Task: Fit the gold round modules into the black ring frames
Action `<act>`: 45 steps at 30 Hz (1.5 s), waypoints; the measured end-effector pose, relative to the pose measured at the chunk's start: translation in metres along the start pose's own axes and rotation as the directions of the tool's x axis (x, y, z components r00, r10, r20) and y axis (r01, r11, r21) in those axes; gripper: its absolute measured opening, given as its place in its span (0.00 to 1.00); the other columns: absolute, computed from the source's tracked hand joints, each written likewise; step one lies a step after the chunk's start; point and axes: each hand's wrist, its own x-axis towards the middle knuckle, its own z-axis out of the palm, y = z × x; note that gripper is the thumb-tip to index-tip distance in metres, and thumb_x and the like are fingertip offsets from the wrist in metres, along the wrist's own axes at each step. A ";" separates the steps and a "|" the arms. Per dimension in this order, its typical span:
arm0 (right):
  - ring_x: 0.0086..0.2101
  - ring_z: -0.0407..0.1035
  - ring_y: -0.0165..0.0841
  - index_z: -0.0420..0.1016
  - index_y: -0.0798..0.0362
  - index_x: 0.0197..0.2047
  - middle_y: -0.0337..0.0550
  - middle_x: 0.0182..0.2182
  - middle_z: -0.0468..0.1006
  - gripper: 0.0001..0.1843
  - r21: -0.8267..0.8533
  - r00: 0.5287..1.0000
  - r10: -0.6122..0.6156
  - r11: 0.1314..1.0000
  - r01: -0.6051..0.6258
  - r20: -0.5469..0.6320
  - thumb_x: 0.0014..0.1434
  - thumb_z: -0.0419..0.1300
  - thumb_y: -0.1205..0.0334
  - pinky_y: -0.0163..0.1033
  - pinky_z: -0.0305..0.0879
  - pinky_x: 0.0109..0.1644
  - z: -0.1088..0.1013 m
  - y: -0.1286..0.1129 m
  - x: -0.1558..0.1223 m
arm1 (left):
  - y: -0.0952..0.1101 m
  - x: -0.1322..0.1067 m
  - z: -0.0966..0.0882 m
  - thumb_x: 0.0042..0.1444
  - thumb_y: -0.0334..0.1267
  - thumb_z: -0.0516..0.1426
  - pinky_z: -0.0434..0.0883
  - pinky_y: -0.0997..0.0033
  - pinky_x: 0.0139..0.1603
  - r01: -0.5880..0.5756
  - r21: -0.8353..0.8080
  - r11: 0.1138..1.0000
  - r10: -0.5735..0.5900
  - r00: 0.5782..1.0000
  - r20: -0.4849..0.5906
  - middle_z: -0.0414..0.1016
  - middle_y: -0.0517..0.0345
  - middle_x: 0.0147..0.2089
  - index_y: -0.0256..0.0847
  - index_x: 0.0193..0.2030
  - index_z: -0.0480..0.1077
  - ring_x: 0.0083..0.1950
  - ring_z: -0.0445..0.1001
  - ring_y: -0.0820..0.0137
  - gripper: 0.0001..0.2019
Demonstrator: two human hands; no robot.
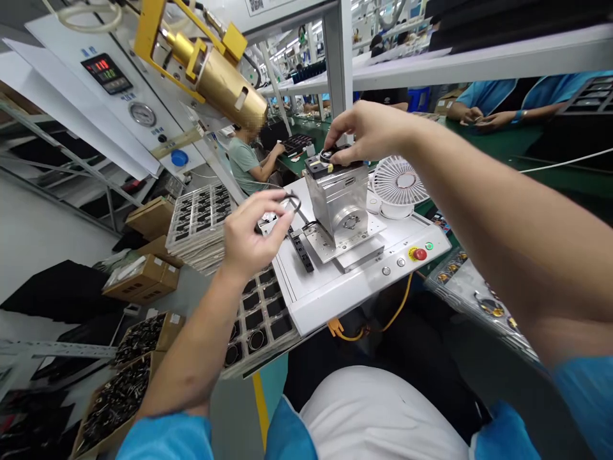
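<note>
My left hand [251,227] is raised over the near side of the machine, and its fingertips pinch a thin black rubber ring [292,204]. My right hand [368,131] reaches over a square aluminium fixture block [335,198]. Its thumb and forefinger pinch a small black ring [327,154] on the block's black top piece [318,167]. A black slotted bar [301,252] lies on the white machine bed [330,297] below my left hand. Under my left forearm is a stacked tray [258,319] with rows of black square pockets, some holding rings.
A gold pneumatic cylinder [215,70] hangs above at left, beside a control panel [129,108]. A white fan [397,182] stands behind the block. A red emergency stop [419,254] sits on the machine's front. Cardboard boxes [115,396] hold dark parts at lower left. Co-workers [246,160] sit beyond.
</note>
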 end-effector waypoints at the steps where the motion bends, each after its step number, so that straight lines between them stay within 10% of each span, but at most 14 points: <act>1: 0.47 0.74 0.25 0.79 0.64 0.44 0.37 0.43 0.83 0.15 0.081 0.997 -0.006 0.997 0.013 -0.083 0.56 0.73 0.65 0.34 0.64 0.62 0.002 0.001 -0.005 | -0.005 0.018 0.013 0.63 0.38 0.62 0.77 0.57 0.59 -0.005 0.023 1.000 0.005 1.000 0.005 0.84 0.53 0.51 0.41 0.37 0.75 0.54 0.82 0.62 0.05; 6: 0.47 0.74 0.32 0.76 0.55 0.48 0.43 0.46 0.83 0.16 0.379 0.923 0.091 0.923 0.062 -0.373 0.58 0.72 0.67 0.44 0.70 0.63 0.018 0.010 -0.049 | -0.022 0.090 0.074 0.64 0.35 0.58 0.73 0.62 0.52 -0.014 0.059 0.998 0.006 0.992 0.125 0.83 0.54 0.42 0.39 0.37 0.74 0.48 0.80 0.64 0.06; 11: 0.47 0.78 0.41 0.76 0.52 0.45 0.47 0.45 0.83 0.17 0.513 0.854 0.255 0.858 0.015 -0.453 0.53 0.73 0.58 0.49 0.75 0.57 0.029 0.034 -0.135 | -0.019 0.098 0.084 0.66 0.48 0.59 0.72 0.64 0.49 -0.005 0.039 0.999 -0.008 0.944 0.329 0.81 0.54 0.39 0.38 0.40 0.75 0.42 0.79 0.64 0.14; 20: 0.29 0.79 0.46 0.66 0.55 0.69 0.48 0.32 0.84 0.39 0.349 0.694 0.717 0.636 -0.689 0.063 0.56 0.67 0.55 0.47 0.75 0.30 0.090 0.103 -0.271 | -0.034 0.086 0.072 0.54 0.64 0.65 0.63 0.40 0.70 -0.003 -0.094 0.996 0.045 0.897 0.439 0.73 0.43 0.65 0.41 0.60 0.71 0.70 0.68 0.45 0.36; 24: 0.33 0.80 0.45 0.59 0.58 0.75 0.46 0.34 0.85 0.44 0.119 0.694 0.711 0.683 -0.720 0.117 0.58 0.64 0.56 0.46 0.75 0.39 0.116 0.099 -0.283 | -0.018 0.048 0.056 0.59 0.65 0.60 0.57 0.38 0.75 -0.016 -0.119 0.993 0.051 0.955 0.293 0.66 0.43 0.73 0.45 0.66 0.67 0.77 0.59 0.48 0.35; 29: 0.37 0.79 0.46 0.49 0.61 0.78 0.48 0.38 0.84 0.50 0.040 0.701 0.707 0.701 -0.712 0.089 0.59 0.63 0.56 0.46 0.73 0.44 0.129 0.096 -0.284 | 0.020 -0.068 0.049 0.62 0.53 0.63 0.72 0.44 0.68 0.042 -0.314 0.949 0.024 0.979 0.203 0.75 0.46 0.65 0.48 0.62 0.71 0.68 0.74 0.54 0.24; 33: 0.36 0.78 0.43 0.55 0.59 0.74 0.47 0.36 0.83 0.44 0.176 0.698 0.714 0.682 -0.710 0.055 0.58 0.64 0.60 0.43 0.73 0.42 0.122 0.094 -0.285 | 0.050 -0.157 0.076 0.63 0.48 0.64 0.77 0.48 0.65 0.491 -0.480 0.727 -0.328 0.862 0.386 0.80 0.43 0.59 0.46 0.56 0.75 0.62 0.79 0.54 0.17; 36: 0.35 0.78 0.42 0.70 0.57 0.65 0.46 0.36 0.83 0.33 0.192 0.711 0.698 0.689 -0.698 0.080 0.57 0.66 0.59 0.43 0.73 0.42 0.116 0.076 -0.297 | 0.071 -0.200 0.098 0.65 0.47 0.62 0.79 0.51 0.63 0.759 -0.478 0.441 -0.485 0.650 0.585 0.83 0.43 0.55 0.45 0.53 0.76 0.59 0.82 0.56 0.14; 39: 0.39 0.78 0.40 0.74 0.53 0.61 0.47 0.41 0.84 0.34 0.377 0.820 0.554 0.736 -0.563 0.142 0.54 0.74 0.51 0.43 0.74 0.46 0.127 0.041 -0.315 | 0.085 -0.223 0.114 0.64 0.50 0.63 0.79 0.49 0.62 0.862 -0.469 0.193 -0.479 0.500 0.722 0.83 0.41 0.56 0.43 0.55 0.75 0.58 0.82 0.53 0.18; 42: 0.42 0.77 0.39 0.74 0.51 0.61 0.47 0.43 0.83 0.42 0.604 0.927 0.368 0.725 -0.331 0.067 0.48 0.79 0.43 0.44 0.74 0.50 0.158 0.008 -0.330 | 0.091 -0.229 0.127 0.58 0.51 0.67 0.78 0.45 0.62 0.854 -0.520 -0.021 -0.406 0.468 0.785 0.81 0.38 0.59 0.43 0.60 0.73 0.59 0.82 0.50 0.26; 45: 0.40 0.76 0.39 0.77 0.51 0.57 0.47 0.40 0.80 0.42 0.652 0.936 0.336 0.735 -0.188 -0.108 0.45 0.78 0.37 0.43 0.76 0.43 0.191 -0.010 -0.335 | 0.096 -0.223 0.142 0.50 0.48 0.73 0.77 0.45 0.62 0.801 -0.561 -0.210 -0.333 0.480 0.811 0.81 0.38 0.58 0.43 0.59 0.74 0.57 0.82 0.49 0.31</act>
